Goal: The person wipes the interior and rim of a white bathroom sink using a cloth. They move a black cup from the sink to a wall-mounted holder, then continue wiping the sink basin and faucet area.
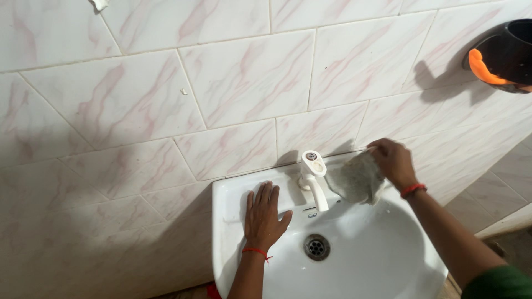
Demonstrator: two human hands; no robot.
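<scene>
The left hand (265, 217) lies flat with fingers spread on the back left part of the basin (354, 260) rim. Just right of it stands the white tap (313, 180), at the middle of the back edge. The right hand (393, 162) grips a grey cloth (356, 180), pressing it at the back right edge, near the tap. The drain (317, 247) is below the tap.

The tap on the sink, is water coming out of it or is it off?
Off. No water runs from the tap's spout, and the white sink below shows no stream around its drain. The right hand holds a grey cloth beside it.
</scene>
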